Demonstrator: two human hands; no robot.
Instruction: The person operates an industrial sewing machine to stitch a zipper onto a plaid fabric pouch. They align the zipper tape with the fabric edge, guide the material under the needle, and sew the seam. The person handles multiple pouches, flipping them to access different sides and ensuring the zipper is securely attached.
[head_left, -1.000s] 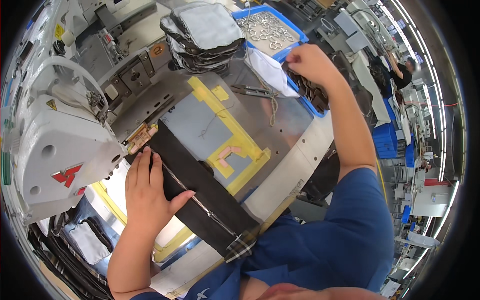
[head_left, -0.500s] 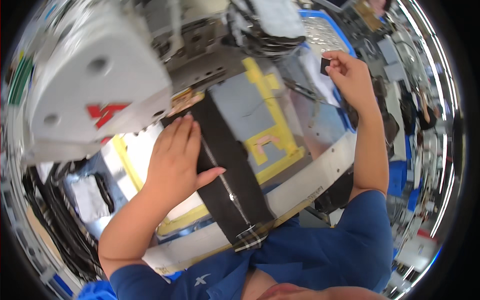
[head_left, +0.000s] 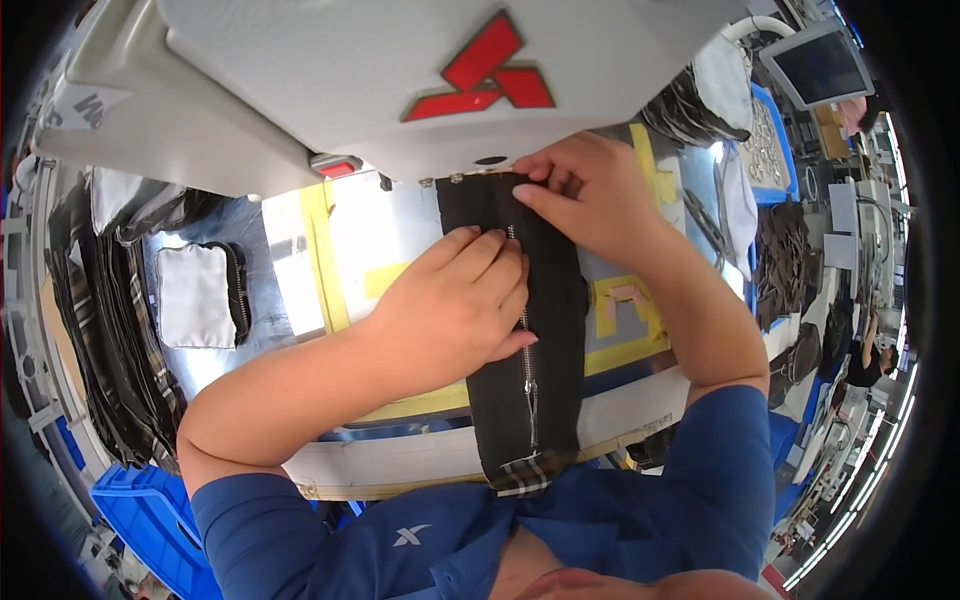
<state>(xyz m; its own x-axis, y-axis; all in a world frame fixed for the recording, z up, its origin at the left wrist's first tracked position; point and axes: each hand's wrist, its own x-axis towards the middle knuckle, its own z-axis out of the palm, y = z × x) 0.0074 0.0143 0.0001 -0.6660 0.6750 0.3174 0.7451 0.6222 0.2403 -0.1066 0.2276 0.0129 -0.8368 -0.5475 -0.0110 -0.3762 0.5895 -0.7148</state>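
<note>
A long black fabric strip [head_left: 555, 330] with a metal zipper [head_left: 527, 345] down its middle runs from beneath the machine head towards my chest. Its near end shows a plaid edge [head_left: 525, 475]. My left hand [head_left: 450, 300] rests on the strip's left half, fingers bent over the zipper and thumb apart, pressing it from above. At the strip's far end, my right hand [head_left: 595, 195] is closed in a pinch of thumb and index finger. The small black square piece it held earlier now blends into the black strip there, so its outline is hard to see.
A large white sewing machine head [head_left: 350, 90] overhangs the far side. Yellow tape [head_left: 318, 260] marks the work plate. Left lie a zippered pouch piece [head_left: 200, 297] and stacked dark fabric [head_left: 110, 330]; a blue crate [head_left: 150, 520] stands below. Right are a blue tray [head_left: 785, 140] and a screen [head_left: 818, 62].
My right hand has come from the tray side to the strip's far end. My left hand's fingers have bent and drawn back along the strip. The view has swung, bringing the machine head overhead.
</note>
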